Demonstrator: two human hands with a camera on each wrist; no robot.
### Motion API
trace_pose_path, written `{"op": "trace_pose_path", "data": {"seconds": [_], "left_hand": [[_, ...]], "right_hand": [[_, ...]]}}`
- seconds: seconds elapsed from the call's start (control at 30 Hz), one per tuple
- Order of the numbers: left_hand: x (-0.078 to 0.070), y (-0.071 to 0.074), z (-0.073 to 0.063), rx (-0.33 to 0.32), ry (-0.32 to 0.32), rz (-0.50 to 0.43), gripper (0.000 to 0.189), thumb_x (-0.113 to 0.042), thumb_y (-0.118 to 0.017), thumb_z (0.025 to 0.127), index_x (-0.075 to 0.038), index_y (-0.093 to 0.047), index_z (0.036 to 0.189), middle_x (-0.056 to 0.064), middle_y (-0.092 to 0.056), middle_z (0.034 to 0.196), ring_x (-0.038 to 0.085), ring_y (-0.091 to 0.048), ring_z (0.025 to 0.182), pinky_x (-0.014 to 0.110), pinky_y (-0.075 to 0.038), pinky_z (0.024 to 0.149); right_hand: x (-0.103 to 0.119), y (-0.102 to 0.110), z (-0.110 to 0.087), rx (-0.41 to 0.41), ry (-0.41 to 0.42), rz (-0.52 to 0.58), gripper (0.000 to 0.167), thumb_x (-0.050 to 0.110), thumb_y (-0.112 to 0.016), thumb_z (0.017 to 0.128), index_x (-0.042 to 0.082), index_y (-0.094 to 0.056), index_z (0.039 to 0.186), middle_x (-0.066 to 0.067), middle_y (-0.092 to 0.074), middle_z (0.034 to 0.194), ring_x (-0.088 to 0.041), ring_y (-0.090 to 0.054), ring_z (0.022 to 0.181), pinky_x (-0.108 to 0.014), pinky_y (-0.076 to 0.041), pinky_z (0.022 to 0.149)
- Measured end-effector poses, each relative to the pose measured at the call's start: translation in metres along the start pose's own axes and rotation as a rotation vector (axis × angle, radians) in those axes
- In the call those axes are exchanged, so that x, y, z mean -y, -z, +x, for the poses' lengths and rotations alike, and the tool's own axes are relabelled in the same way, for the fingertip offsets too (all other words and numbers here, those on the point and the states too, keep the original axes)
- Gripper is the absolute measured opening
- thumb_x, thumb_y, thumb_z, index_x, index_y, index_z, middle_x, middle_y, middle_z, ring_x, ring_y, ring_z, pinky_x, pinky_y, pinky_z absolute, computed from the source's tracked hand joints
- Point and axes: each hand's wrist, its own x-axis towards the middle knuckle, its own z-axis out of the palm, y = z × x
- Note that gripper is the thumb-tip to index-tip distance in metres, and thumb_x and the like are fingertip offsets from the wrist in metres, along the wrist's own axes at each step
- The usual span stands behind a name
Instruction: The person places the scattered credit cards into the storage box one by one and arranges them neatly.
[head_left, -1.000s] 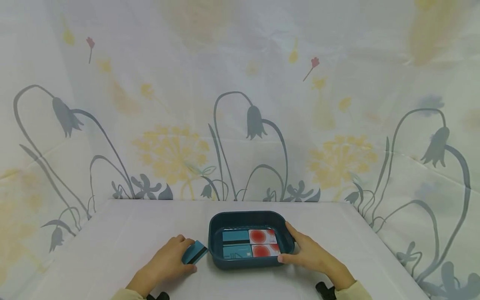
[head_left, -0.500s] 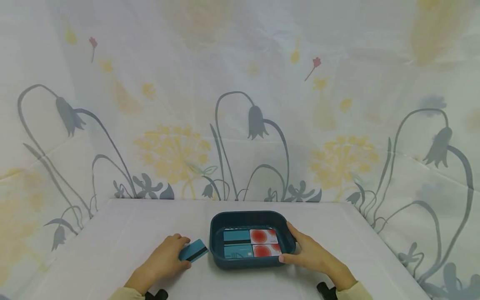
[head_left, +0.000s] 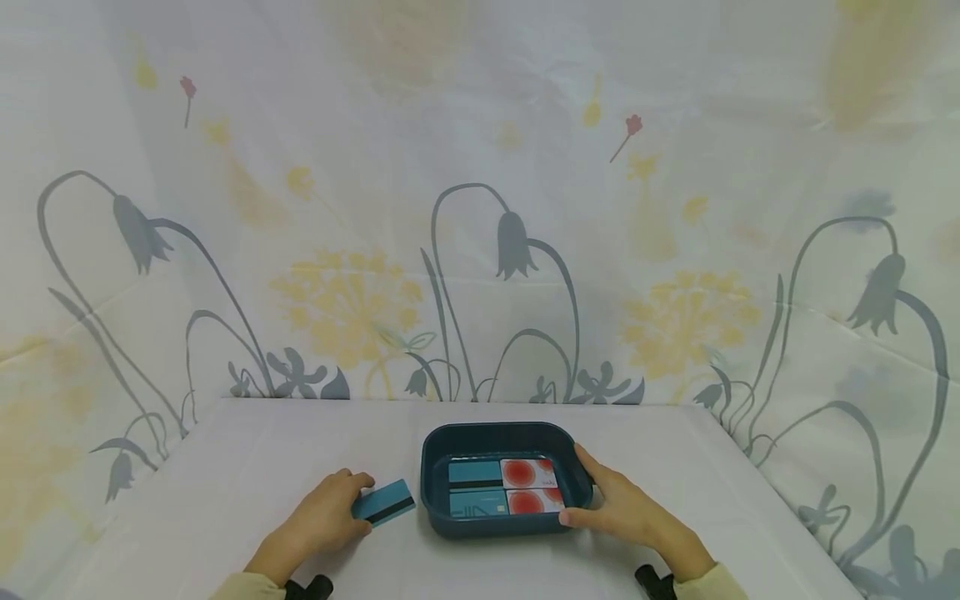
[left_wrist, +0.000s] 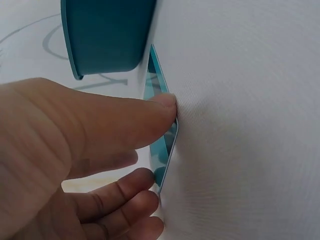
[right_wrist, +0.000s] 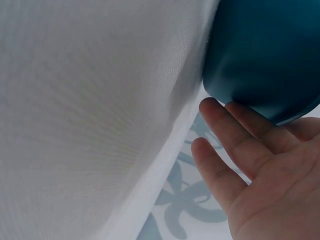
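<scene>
My left hand [head_left: 322, 508] pinches the left end of a blue bank-style card [head_left: 385, 501] with a dark stripe, left of the dish. In the left wrist view the thumb lies over the card's edge [left_wrist: 159, 82], low over the white cloth. A dark teal rectangular dish [head_left: 495, 527] stands at mid-table. My right hand [head_left: 626, 508] holds its right end, thumb at the front corner and fingers along the side. The right wrist view shows those fingers [right_wrist: 230, 130] nearly straight against the dish's outer wall [right_wrist: 265, 55].
Inside the dish several cards lie flat: blue ones [head_left: 475, 472] on the left, white ones with red circles [head_left: 528, 473] on the right. A white cloth [head_left: 315, 433] covers the table. Behind it hangs a flower-printed sheet [head_left: 480, 333].
My left hand has drawn back slightly left, and the card has turned flatter, with more of its face showing. The right hand and dish stay in place.
</scene>
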Motion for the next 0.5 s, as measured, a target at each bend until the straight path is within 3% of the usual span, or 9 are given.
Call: {"op": "trace_pose_path", "data": {"seconds": [0.5], "left_hand": [[-0.0004,-0.0009,0.0031,0.017,0.031,-0.078,0.050,-0.010,-0.083,0.066,0.003,-0.063,0.109,0.009,-0.052,0.091,0.022,-0.048,0.085,0.044,-0.045,0.078]], "right_hand": [[0.0030,0.0021,-0.0018,0.002,0.022,0.010,0.102,0.052,-0.070,0.079,0.005,-0.017,0.152,-0.017,-0.030,0.151,-0.035,-0.031,0.137,-0.058,-0.028,0.105]]}}
